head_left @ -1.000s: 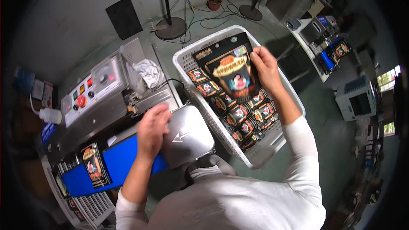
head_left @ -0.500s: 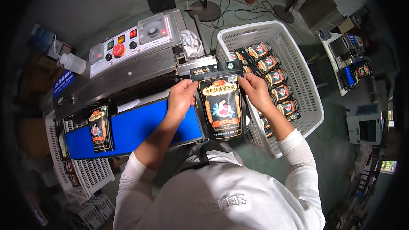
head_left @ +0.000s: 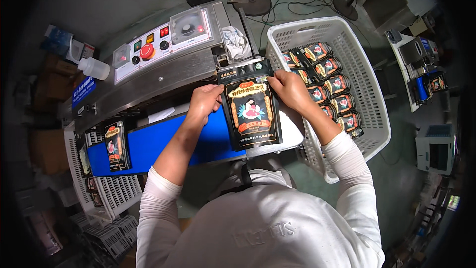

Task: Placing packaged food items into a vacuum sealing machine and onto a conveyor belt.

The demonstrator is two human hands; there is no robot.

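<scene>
A black stand-up pouch point(head_left: 252, 111) with a red, gold and white printed front is held upright by its top corners. My left hand point(head_left: 204, 103) pinches the upper left edge, fingers curled. My right hand point(head_left: 293, 91) grips the upper right corner between thumb and fingers. The pouch's top edge is at the front of the metal sealing machine point(head_left: 153, 69), and its lower part lies over the right end of the blue conveyor belt point(head_left: 178, 139) and a pale end plate point(head_left: 287, 136). A second such pouch point(head_left: 116, 146) rides at the belt's left end.
At right stands a white plastic crate point(head_left: 369, 119) holding several more pouches. Another white crate point(head_left: 119, 193) sits below the belt's left end. The machine carries a red emergency button point(head_left: 147, 51); a crumpled white cloth point(head_left: 235, 43) and a white bottle point(head_left: 94, 68) lie by it.
The pouch has come up to the machine's front, over the pale end plate that now shows. Both hands keep their hold. The whole view has shifted slightly.
</scene>
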